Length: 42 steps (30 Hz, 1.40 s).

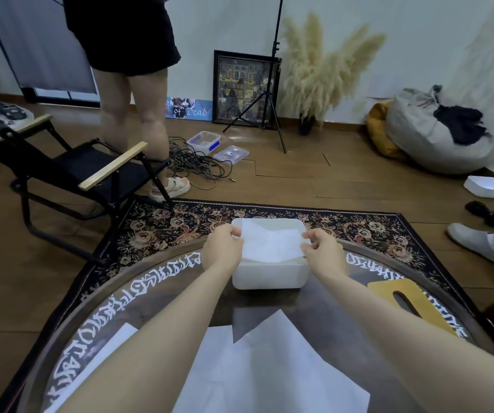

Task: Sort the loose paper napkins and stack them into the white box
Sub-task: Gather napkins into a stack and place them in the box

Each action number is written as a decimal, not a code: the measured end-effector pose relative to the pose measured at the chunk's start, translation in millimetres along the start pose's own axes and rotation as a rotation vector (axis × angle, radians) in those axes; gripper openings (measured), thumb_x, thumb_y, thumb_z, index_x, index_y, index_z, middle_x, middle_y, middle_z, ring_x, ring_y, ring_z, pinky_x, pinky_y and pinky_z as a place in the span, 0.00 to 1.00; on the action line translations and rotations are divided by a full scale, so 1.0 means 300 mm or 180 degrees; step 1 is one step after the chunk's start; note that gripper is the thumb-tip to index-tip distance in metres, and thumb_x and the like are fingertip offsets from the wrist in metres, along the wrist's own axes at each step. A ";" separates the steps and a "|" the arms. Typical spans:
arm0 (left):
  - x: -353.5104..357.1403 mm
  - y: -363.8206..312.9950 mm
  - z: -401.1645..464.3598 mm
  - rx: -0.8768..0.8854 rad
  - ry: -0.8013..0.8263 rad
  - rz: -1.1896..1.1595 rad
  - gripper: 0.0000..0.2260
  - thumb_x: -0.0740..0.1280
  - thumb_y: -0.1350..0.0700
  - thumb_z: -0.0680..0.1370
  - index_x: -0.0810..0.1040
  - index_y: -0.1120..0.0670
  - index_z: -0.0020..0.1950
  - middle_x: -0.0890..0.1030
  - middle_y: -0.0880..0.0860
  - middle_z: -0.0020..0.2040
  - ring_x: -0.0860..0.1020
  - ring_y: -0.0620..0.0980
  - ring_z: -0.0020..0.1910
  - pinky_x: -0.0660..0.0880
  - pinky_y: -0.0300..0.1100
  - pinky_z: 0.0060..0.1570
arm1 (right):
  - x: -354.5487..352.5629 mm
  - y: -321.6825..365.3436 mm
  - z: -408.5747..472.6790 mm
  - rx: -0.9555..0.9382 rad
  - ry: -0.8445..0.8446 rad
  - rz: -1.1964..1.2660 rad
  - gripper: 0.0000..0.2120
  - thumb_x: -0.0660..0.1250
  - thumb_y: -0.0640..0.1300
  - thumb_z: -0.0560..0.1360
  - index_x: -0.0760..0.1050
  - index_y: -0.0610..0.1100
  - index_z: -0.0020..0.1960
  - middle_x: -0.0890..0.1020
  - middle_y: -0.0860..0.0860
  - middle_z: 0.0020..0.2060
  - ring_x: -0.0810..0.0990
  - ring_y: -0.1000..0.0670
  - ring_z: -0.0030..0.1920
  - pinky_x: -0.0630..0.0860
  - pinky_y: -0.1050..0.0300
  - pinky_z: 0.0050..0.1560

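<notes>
A white box [269, 277] stands on the far part of the round dark table [323, 311]. Over its opening I hold a white paper napkin [271, 244] stretched flat. My left hand [223, 245] pinches the napkin's left edge and my right hand [323, 248] pinches its right edge. Loose white napkins [272, 368] lie overlapping on the near part of the table between my forearms. Another napkin [114, 338] lies at the near left, partly hidden by my left arm.
A wooden lid with a slot [400, 296] lies on the table to the right of the box. A folding chair [85, 171] and a standing person [129, 84] are at the back left. A tripod [272, 93], cables and a patterned rug surround the table.
</notes>
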State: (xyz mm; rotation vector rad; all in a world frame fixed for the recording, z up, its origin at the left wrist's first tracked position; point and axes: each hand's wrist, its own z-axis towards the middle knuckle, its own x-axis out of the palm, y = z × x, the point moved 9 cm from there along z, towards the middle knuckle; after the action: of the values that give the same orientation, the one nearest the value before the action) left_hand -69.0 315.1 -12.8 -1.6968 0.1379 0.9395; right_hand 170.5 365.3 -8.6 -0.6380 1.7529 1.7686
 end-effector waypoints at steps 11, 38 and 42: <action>-0.010 -0.033 -0.030 0.0434 -0.0202 0.0494 0.12 0.65 0.55 0.77 0.74 0.49 0.61 0.79 0.50 0.56 0.77 0.55 0.54 0.72 0.47 0.49 | -0.039 0.014 -0.010 -0.0142 -0.0170 -0.0500 0.10 0.65 0.42 0.75 0.77 0.49 0.56 0.80 0.53 0.48 0.77 0.47 0.51 0.69 0.56 0.46; 0.214 -0.117 0.046 0.1903 0.0984 0.2131 0.13 0.68 0.50 0.74 0.81 0.43 0.57 0.79 0.46 0.57 0.76 0.54 0.56 0.72 0.47 0.56 | 0.246 0.101 0.088 -0.1052 0.1542 -0.1404 0.23 0.74 0.40 0.70 0.77 0.49 0.65 0.76 0.50 0.65 0.74 0.49 0.65 0.70 0.56 0.63; 0.219 -0.118 0.042 0.1975 0.0994 0.2161 0.12 0.68 0.51 0.74 0.81 0.43 0.57 0.79 0.46 0.57 0.77 0.54 0.55 0.72 0.48 0.56 | 0.256 0.094 0.089 -0.1015 0.1510 -0.1397 0.24 0.74 0.40 0.70 0.77 0.50 0.64 0.77 0.50 0.64 0.75 0.48 0.63 0.72 0.53 0.62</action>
State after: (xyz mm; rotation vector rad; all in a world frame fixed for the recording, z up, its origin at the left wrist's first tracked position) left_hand -12.2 362.5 -28.5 -1.1957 1.1494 0.9634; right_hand 96.7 397.1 -39.8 -1.5534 1.4506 1.6740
